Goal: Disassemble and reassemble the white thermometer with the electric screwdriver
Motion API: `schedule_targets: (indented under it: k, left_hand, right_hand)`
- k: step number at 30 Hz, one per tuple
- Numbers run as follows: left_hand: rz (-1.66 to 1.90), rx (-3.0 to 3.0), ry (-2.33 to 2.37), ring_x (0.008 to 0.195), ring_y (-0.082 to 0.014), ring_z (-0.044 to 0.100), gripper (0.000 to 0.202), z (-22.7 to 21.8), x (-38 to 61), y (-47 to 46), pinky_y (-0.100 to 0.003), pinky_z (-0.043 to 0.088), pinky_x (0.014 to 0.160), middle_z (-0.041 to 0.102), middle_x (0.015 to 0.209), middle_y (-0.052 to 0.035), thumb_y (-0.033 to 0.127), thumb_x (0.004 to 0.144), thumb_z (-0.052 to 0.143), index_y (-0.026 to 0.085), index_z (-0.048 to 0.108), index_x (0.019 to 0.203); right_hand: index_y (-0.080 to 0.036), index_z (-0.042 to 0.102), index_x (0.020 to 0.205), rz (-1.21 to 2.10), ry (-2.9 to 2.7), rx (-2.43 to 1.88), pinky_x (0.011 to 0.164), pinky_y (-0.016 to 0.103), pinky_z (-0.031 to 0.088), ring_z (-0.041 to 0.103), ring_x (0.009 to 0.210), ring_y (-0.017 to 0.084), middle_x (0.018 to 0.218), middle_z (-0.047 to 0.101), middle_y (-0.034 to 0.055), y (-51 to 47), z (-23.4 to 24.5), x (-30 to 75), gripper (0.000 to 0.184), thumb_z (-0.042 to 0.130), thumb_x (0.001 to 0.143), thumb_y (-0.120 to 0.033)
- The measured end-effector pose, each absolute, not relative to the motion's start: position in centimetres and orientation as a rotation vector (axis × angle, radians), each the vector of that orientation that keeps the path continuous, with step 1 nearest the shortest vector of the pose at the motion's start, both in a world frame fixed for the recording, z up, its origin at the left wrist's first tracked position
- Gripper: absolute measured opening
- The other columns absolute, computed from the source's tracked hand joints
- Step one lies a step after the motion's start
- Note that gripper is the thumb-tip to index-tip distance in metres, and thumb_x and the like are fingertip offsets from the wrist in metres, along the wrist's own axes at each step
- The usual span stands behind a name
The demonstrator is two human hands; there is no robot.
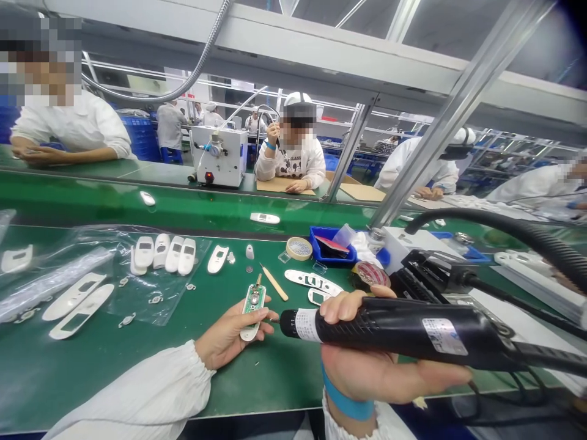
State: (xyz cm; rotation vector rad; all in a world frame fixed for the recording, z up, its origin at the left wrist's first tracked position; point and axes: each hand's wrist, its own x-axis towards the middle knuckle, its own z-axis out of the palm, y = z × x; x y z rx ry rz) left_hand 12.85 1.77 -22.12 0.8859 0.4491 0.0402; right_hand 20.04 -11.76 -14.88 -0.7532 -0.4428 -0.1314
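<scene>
My left hand (233,333) is closed on a small white device housing with a green circuit board (254,300) exposed in it; a copper-coloured tip sticks out of its far end. My right hand (367,354) wraps round a black electric screwdriver (389,330), held level with its nose pointing left. The bit's end is close to the fingers of my left hand; whether it touches the board or a screw, I cannot tell. Beyond the board a wooden-handled tool (274,282) lies on the green mat. White housing parts (314,282) rest near the screwdriver's nose.
Several white device shells (186,256) and small parts lie on clear plastic bags (151,299) at left. A tape roll (299,248) and blue bin (332,244) stand behind. A green conveyor (206,211) crosses the back, with co-workers beyond. A thick black hose (504,226) arches at right.
</scene>
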Motion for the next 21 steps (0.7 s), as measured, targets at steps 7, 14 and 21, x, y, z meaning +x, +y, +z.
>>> schedule_targets:
  k: [7, 14, 21]
  left_hand:
    - [0.015, 0.889, 0.486, 0.057, -0.0059, 0.054, 0.042, -22.5, 13.0, 1.1, -0.014, 0.044, 0.051, 0.056, 0.07, 0.0003, 0.011, 0.068, 0.069, 0.013, 0.05, 0.105]
    - [0.086, 1.18, 0.466, 0.055, -0.008, 0.053, 0.039, -20.7, 16.7, 1.2, -0.015, 0.038, 0.044, 0.058, 0.068, -0.0024, 0.016, 0.068, 0.069, 0.011, 0.05, 0.101]
    - [0.385, 1.297, 0.478, 0.043, -0.0049, 0.044, 0.019, -19.0, 29.5, 2.7, -0.016, 0.028, 0.039, 0.05, 0.056, 0.0028, 0.011, 0.073, 0.06, 0.011, 0.049, 0.089]
  right_hand:
    - [-0.023, 0.055, 0.094, -0.055, -0.463, -0.7, 0.047, 0.029, 0.039, 0.045, 0.048, 0.014, 0.056, 0.049, 0.0006, -12.4, -15.7, 20.4, 0.06, 0.022, 0.075, -0.07]
    - [-0.024, 0.056, 0.094, -0.077, -0.553, -0.798, 0.052, 0.032, 0.04, 0.045, 0.052, 0.016, 0.06, 0.048, 0.0017, -16.6, -15.4, 21.4, 0.059, 0.025, 0.074, -0.07]
    - [-0.027, 0.051, 0.101, -0.148, -0.578, -1.008, 0.056, 0.036, 0.046, 0.048, 0.057, 0.018, 0.065, 0.047, 0.0023, -20.9, -16.0, 22.5, 0.058, 0.026, 0.074, -0.071]
